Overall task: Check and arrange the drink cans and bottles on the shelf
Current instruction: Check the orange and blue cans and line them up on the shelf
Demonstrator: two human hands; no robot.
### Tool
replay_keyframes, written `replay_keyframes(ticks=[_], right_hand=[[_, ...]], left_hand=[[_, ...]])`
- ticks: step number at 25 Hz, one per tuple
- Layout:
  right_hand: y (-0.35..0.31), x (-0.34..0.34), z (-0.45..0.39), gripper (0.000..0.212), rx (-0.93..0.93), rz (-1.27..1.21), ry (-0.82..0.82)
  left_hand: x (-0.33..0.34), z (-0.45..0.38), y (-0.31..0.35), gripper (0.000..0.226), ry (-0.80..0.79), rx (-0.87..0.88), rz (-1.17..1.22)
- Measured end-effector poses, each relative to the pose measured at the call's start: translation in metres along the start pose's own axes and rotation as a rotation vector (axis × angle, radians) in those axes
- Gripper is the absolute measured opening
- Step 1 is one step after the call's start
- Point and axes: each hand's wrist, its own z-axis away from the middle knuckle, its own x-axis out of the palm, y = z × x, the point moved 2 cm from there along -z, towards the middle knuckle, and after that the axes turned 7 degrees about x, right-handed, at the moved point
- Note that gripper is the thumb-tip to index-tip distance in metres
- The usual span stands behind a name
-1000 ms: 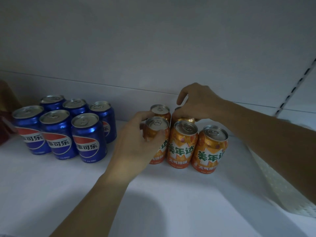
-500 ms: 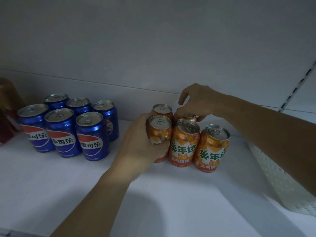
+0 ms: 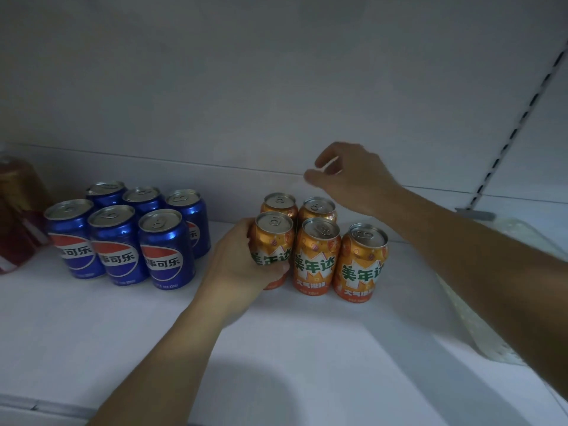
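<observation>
Several orange cans stand in two rows on the white shelf (image 3: 307, 348). My left hand (image 3: 236, 262) grips the front-left orange can (image 3: 273, 238), which stands upright with its green label facing me. Beside it are the front-middle can (image 3: 316, 256) and the front-right can (image 3: 362, 265). Two more orange cans (image 3: 318, 209) stand behind them. My right hand (image 3: 350, 176) hovers above and behind the back row, fingers loosely curled, holding nothing. A block of several blue cola cans (image 3: 123, 238) stands to the left.
Red and gold packages (image 3: 18, 216) sit at the far left edge. A white perforated divider (image 3: 479, 330) runs along the right side under my right forearm. A slotted upright (image 3: 519, 118) rises at the back right. The shelf's front lip (image 3: 46, 407) is at lower left.
My right hand has let go of the back orange can and lifted up and away to the right. My left hand has turned the front-left can so its label shows.
</observation>
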Motion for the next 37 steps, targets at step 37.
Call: replay_keyframes(ticks=[37], right_hand=[[0.046, -0.067, 0.073, 0.04, -0.179, -1.13, -0.115]], left_hand=[[0.095, 0.036, 0.124, 0.058, -0.139, -0.095, 1.008]])
